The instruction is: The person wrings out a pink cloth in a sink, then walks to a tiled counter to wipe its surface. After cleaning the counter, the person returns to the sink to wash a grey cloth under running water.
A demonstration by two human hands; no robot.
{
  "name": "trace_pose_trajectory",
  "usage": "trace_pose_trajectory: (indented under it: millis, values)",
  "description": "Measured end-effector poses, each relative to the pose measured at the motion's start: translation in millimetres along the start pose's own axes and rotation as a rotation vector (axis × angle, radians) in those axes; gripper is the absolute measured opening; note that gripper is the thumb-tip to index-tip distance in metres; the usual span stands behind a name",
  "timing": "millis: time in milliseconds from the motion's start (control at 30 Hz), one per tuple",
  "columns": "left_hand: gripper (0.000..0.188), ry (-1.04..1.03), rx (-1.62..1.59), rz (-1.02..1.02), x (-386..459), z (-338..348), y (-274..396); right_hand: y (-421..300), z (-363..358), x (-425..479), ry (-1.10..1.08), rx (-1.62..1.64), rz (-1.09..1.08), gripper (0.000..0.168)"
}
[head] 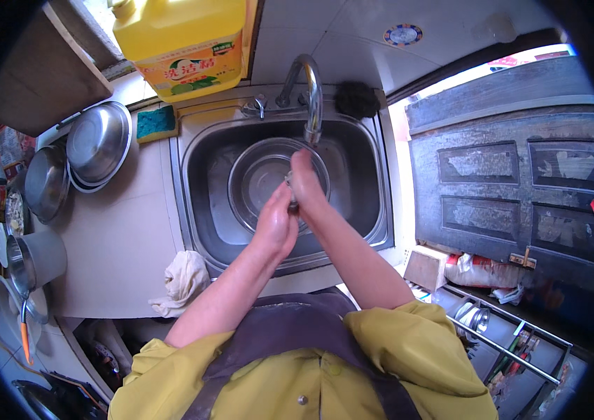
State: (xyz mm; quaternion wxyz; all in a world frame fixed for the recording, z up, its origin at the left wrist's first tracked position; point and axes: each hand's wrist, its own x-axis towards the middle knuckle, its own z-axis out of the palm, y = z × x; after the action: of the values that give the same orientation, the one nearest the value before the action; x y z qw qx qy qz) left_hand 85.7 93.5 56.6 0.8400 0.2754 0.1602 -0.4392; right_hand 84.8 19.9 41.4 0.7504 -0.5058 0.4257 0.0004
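Observation:
My left hand (276, 223) and my right hand (306, 181) are close together over a round metal basin (255, 184) in the stainless steel sink (207, 226). Just above my right hand is the spout of a curved chrome faucet (312, 105). Between the hands, near the fingers, shows a small dark and pale thing that I cannot make out; whether either hand grips it is unclear. My palms and some fingers are hidden. A crumpled cream cloth (186, 281) lies on the counter left of my left forearm.
A green and yellow sponge (156, 124) lies left of the sink, below a big yellow detergent jug (186, 47). Metal bowls (98, 139) lean at the left. A dark scouring pad (357, 100) rests at the sink's back right corner. A metal rack (507, 341) stands at the lower right.

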Motion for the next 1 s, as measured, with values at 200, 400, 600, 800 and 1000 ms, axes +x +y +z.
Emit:
trace_pose_trajectory:
  millis: [200, 400, 600, 800, 1000]
  values:
    - [0.04, 0.084, 0.141, -0.009, 15, -30, -10, 28, -7, -11, -0.043, -0.349, -0.292, 0.058]
    - [0.04, 0.219, 0.204, 0.116, 21, -19, -4, 36, -10, -43, -0.198, -0.418, -0.446, 0.057]
    - [0.041, 0.076, 0.051, -0.005, -11, 30, -35, -19, -44, 5, 0.168, -0.485, -0.45, 0.053]
    - [0.043, 0.118, 0.17, 0.198, 6, 23, -27, 3, -34, -67, -0.18, -0.424, -0.517, 0.054]
    - [0.042, 0.172, 0.279, 0.196, -2, 50, -38, -41, -49, -53, -0.206, -0.068, -0.177, 0.054]
